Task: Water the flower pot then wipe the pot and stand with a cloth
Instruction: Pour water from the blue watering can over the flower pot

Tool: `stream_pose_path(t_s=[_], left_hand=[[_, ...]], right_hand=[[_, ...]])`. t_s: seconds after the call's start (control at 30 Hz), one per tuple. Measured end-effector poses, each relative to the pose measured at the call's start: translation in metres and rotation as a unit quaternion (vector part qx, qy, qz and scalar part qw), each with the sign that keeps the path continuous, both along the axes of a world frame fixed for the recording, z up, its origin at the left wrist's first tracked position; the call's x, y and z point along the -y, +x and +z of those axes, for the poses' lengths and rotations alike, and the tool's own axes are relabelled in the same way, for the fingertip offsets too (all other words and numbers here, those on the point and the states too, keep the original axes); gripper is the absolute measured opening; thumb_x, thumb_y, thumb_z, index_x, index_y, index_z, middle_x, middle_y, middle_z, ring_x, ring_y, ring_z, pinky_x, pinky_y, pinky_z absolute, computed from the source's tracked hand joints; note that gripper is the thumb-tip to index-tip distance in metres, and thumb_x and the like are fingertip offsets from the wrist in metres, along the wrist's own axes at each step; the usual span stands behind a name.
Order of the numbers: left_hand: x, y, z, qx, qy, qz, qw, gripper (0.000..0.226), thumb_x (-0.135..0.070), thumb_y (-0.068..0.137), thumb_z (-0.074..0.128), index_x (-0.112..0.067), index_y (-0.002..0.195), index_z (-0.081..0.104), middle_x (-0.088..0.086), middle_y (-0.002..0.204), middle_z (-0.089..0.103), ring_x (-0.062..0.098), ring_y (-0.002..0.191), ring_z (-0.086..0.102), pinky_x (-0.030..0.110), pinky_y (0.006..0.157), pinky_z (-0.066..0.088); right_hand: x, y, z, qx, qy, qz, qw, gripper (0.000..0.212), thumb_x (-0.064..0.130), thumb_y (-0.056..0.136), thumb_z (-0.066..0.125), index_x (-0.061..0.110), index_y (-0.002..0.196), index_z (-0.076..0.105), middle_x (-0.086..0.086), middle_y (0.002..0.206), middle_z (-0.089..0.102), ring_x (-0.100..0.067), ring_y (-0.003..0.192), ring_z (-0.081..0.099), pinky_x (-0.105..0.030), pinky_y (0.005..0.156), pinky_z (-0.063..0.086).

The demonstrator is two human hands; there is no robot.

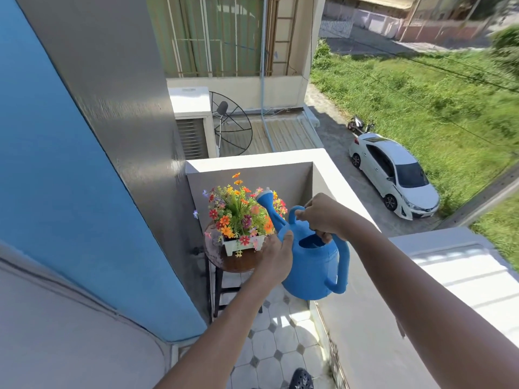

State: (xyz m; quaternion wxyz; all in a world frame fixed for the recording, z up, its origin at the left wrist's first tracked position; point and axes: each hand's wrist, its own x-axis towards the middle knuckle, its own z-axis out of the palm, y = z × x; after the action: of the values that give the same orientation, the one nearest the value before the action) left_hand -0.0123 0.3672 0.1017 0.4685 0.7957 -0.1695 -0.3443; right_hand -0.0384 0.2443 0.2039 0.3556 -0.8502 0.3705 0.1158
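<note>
Item 1: blue watering can (311,265), plastic, held in mid-air just at 3 o'clock of the flower pot, tilted so the spout with its rose head (265,198) pointed toward 11 o'clock and sat over the blooms. No brand, label or writing could be read on it.

Item 2: right hand (327,217), forearm reaching in from 4 o'clock, fingers curled tight round the can's top handle, knuckles upward.

Item 3: left hand (276,255), forearm reaching in from 7 o'clock, fingers fairly straight and laid against the can's body at the base of the spout, thumb on the blue plastic; steadying rather than wrapped round it.

Item 4: flower pot (243,246), small white footed planter, upright, filled with orange, red and pink flowers (238,211). It stood on the round brown top of the stand (222,258), dark metal legs beneath, set in the balcony corner at 12 o'clock of the person.

Item 5: balcony wall (331,181), white, running along 3 o'clock of the stand; tiled floor (269,343) below.

Item 6: white car (393,172), parked on the ground at 2 o'clock; plate too small to read.
</note>
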Motion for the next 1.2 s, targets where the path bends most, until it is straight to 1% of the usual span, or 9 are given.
stream_pose_path(t_s=[0.17, 0.27, 0.37, 0.53, 0.7, 0.8, 0.97, 1.07, 1.2], left_hand=[[-0.002, -0.015, -0.006, -0.036, -0.014, -0.012, 0.999, 0.068, -0.061, 0.094, 0.024, -0.011, 0.141, 0.032, 0.014, 0.136, 0.049, 0.028, 0.121, 0.050, 0.044, 0.097, 0.041], [-0.012, -0.025, -0.015, -0.042, -0.004, -0.006, 0.999, 0.063, -0.059, 0.096, 0.023, -0.013, 0.136, 0.037, 0.011, 0.130, 0.052, 0.024, 0.112, 0.052, 0.038, 0.088, 0.041], [-0.021, -0.027, -0.022, -0.045, -0.010, -0.004, 0.999, 0.062, -0.060, 0.095, 0.023, -0.017, 0.137, 0.039, 0.009, 0.128, 0.054, 0.022, 0.111, 0.053, 0.039, 0.089, 0.042], [-0.042, -0.023, -0.024, -0.042, -0.001, 0.043, 0.998, 0.055, -0.054, 0.098, 0.025, -0.012, 0.129, 0.044, 0.003, 0.106, 0.055, 0.018, 0.097, 0.053, 0.031, 0.073, 0.036], [-0.046, -0.019, -0.023, -0.056, 0.009, 0.037, 0.998, 0.055, -0.060, 0.096, 0.023, -0.015, 0.120, 0.043, 0.003, 0.098, 0.055, 0.012, 0.084, 0.053, 0.028, 0.061, 0.035], [-0.051, -0.017, -0.025, -0.052, 0.007, 0.046, 0.998, 0.058, -0.063, 0.094, 0.023, -0.015, 0.116, 0.045, 0.006, 0.096, 0.056, 0.015, 0.081, 0.053, 0.031, 0.062, 0.037], [-0.057, -0.010, -0.020, -0.030, 0.015, 0.064, 0.997, 0.055, -0.061, 0.095, 0.024, -0.013, 0.112, 0.046, 0.007, 0.093, 0.054, 0.016, 0.077, 0.050, 0.031, 0.059, 0.035], [-0.055, -0.004, -0.014, -0.007, 0.015, 0.055, 0.998, 0.050, -0.056, 0.098, 0.023, -0.014, 0.116, 0.042, 0.004, 0.093, 0.051, 0.015, 0.077, 0.049, 0.030, 0.058, 0.033], [-0.044, 0.007, -0.009, 0.009, -0.013, 0.044, 0.999, 0.049, -0.053, 0.099, 0.024, -0.018, 0.130, 0.039, 0.002, 0.102, 0.055, 0.019, 0.089, 0.055, 0.033, 0.068, 0.040]], right_hand=[[-0.003, -0.011, -0.003, -0.027, -0.015, 0.019, 0.999, 0.021, 0.018, 0.097, 0.052, 0.000, 0.089, 0.061, -0.014, 0.059, 0.052, -0.024, 0.041, 0.047, -0.023, 0.040, 0.040], [-0.012, -0.017, -0.013, -0.027, 0.023, 0.001, 0.999, 0.026, 0.019, 0.096, 0.054, -0.005, 0.087, 0.062, -0.010, 0.049, 0.043, -0.019, 0.031, 0.034, -0.019, 0.036, 0.033], [-0.020, -0.016, -0.016, -0.029, 0.045, 0.003, 0.999, 0.024, 0.019, 0.096, 0.055, -0.002, 0.086, 0.059, -0.009, 0.050, 0.037, -0.017, 0.032, 0.028, -0.020, 0.039, 0.029], [-0.039, -0.004, -0.021, -0.043, 0.031, 0.050, 0.997, 0.027, 0.024, 0.095, 0.055, -0.002, 0.090, 0.060, -0.008, 0.055, 0.049, -0.018, 0.037, 0.044, -0.022, 0.039, 0.039], [-0.041, 0.001, -0.021, -0.033, 0.029, 0.055, 0.998, 0.028, 0.025, 0.096, 0.053, -0.003, 0.093, 0.058, -0.010, 0.058, 0.052, -0.019, 0.037, 0.045, -0.023, 0.041, 0.040], [-0.046, 0.005, -0.023, -0.032, 0.032, 0.061, 0.997, 0.032, 0.026, 0.098, 0.052, -0.004, 0.103, 0.059, -0.010, 0.057, 0.052, -0.017, 0.032, 0.041, -0.019, 0.037, 0.037], [-0.051, 0.011, -0.024, -0.015, 0.041, 0.058, 0.997, 0.035, 0.028, 0.097, 0.053, -0.006, 0.100, 0.062, -0.008, 0.052, 0.047, -0.016, 0.029, 0.037, -0.018, 0.037, 0.037], [-0.048, 0.012, -0.024, 0.002, 0.040, 0.052, 0.998, 0.034, 0.026, 0.097, 0.051, -0.007, 0.095, 0.061, -0.011, 0.058, 0.052, -0.020, 0.038, 0.047, -0.024, 0.042, 0.043], [-0.039, 0.008, -0.023, 0.049, 0.065, 0.026, 0.996, 0.026, 0.022, 0.098, 0.047, 0.002, 0.084, 0.054, -0.009, 0.059, 0.048, -0.020, 0.041, 0.045, -0.027, 0.044, 0.042]])
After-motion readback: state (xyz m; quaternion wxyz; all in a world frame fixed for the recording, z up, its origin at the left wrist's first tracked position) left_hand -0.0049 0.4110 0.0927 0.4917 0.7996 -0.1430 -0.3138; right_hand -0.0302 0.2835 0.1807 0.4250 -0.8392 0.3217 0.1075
